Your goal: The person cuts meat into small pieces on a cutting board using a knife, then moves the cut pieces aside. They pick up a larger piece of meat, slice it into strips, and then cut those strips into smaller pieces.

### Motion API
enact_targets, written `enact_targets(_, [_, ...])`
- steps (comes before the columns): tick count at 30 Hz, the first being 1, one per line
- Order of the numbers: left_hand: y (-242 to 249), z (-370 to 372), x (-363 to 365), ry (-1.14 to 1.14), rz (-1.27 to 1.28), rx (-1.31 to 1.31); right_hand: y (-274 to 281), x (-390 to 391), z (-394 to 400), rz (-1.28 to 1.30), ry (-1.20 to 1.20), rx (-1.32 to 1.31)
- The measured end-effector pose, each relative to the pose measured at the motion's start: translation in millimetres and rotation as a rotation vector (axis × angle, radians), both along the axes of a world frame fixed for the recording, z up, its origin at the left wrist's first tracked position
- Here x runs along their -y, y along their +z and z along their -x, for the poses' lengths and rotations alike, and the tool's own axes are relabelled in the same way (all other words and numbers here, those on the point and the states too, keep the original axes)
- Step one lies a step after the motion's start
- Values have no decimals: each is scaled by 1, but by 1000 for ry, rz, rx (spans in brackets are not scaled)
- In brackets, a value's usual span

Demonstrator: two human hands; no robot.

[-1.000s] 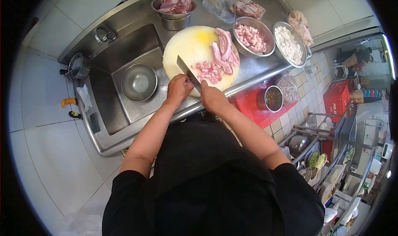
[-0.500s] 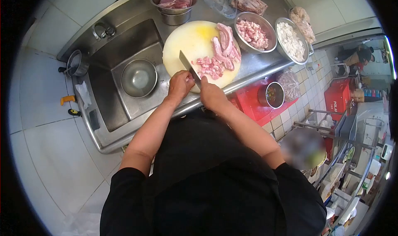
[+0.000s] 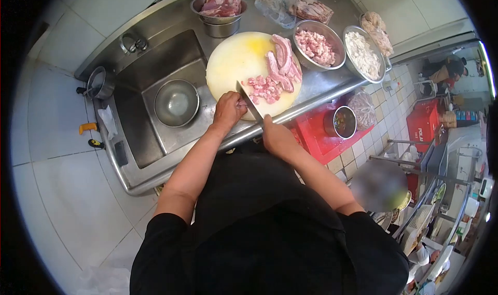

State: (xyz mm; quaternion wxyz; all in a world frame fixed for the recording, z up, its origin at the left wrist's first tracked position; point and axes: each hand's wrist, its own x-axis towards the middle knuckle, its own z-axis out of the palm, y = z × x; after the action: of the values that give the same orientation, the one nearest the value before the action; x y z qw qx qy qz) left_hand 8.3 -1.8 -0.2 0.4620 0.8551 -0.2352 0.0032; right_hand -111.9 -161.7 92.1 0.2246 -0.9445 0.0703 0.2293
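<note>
My right hand is closed around the handle of a cleaver, its blade angled across the near edge of a round white cutting board. Left of the blade, my left hand has its fingers curled on a piece of pink meat, mostly covered by the fingers. Chopped meat pieces lie in a small heap right of the blade. Behind them, several long meat strips rest near the board's right edge.
A sink with a metal bowl is at left. Behind the board stands a bowl of larger meat. Right are a bowl of diced meat and a colander of whitish pieces. A pot sits on a red surface below the counter.
My right hand and the cleaver have shifted right and slightly toward me. The left hand stays on the meat piece, a little further right. The whole view has shifted slightly.
</note>
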Motion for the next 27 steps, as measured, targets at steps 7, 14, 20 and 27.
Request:
enact_targets(7, [-4,-1,-1,-127,-38,-6,-5,-5,-19,-34,-17,109])
enact_targets(14, [-6,-9,0,79,-48,-39,-2,10,18,-31,-64,30])
enact_targets(20, [8,-10,-7,-121,83,-121,0,33,36,-59,-200,130])
enact_targets(27, [9,-23,-19,-114,134,-420,18,20,24,-88,-165,213])
